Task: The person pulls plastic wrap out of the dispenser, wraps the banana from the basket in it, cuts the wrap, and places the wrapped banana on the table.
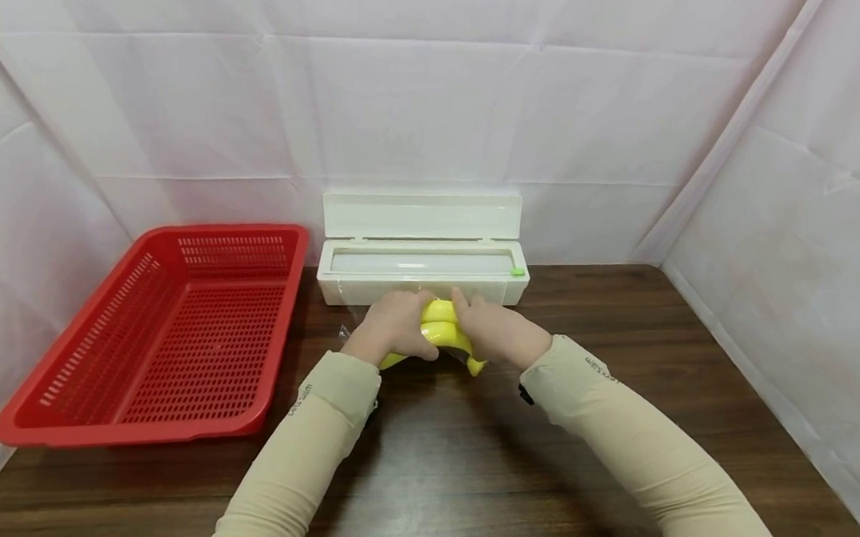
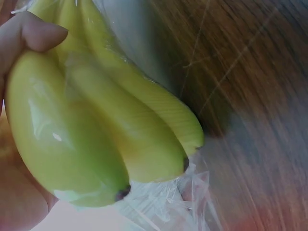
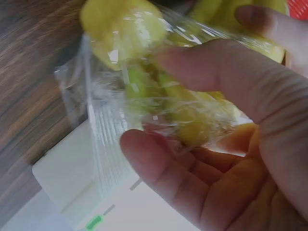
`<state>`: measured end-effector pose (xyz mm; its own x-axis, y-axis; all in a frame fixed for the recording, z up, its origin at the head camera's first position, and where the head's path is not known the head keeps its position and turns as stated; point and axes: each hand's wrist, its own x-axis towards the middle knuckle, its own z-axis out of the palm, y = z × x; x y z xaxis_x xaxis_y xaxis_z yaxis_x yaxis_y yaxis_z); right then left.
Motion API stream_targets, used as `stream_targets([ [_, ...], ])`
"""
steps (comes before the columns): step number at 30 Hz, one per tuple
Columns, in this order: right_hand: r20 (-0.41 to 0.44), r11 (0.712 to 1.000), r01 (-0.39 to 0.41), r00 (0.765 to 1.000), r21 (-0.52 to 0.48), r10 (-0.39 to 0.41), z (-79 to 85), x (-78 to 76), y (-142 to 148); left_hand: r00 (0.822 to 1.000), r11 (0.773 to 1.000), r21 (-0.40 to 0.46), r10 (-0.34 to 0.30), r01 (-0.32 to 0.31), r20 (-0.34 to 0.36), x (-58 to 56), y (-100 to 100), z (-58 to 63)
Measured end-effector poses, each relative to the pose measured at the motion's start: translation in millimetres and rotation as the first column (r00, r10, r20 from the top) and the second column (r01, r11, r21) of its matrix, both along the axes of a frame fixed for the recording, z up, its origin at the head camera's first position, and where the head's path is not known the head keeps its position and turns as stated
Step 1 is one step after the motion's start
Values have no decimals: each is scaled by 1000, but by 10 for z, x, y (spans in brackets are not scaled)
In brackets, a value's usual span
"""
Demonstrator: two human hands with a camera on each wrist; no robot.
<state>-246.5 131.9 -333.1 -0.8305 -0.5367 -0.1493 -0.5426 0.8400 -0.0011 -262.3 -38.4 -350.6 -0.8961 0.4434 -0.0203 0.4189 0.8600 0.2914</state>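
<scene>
A bunch of yellow bananas (image 1: 443, 333) is held up between both hands, just in front of a white cling film dispenser (image 1: 348, 292). My left hand (image 1: 396, 320) grips one side, its thumb lying over a banana in the left wrist view. Clear cling film (image 3: 103, 130) covers the bananas, with loose, crumpled film (image 2: 180, 195) past their dark tips. On the other side, my right hand (image 1: 500, 329) holds the film-covered stem end, thumb (image 3: 207, 62) above and curled fingers below. Film stretches from there toward the dispenser in the right wrist view.
The dispenser's lid (image 1: 420, 214) stands raised against the white cloth backdrop (image 1: 409, 109), with a small green slider (image 1: 518, 272) at its right front. A red plastic basket (image 1: 282, 339) is on the left of the dark wooden table (image 1: 447, 492).
</scene>
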Motion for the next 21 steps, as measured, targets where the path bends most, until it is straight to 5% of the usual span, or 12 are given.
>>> stream_targets([
  [7,-87,996,-84,993,19,85,-17,20,27,1000,1000,4,2,-2,0,-2,1,-12],
  [16,109,999,24,994,-29,-21,-29,-43,44,999,1000,10,15,-16,45,-53,-2,-71],
  [21,85,998,34,996,-58,-29,-50,-122,49,998,999,31,14,-16,60,-72,2,-27],
])
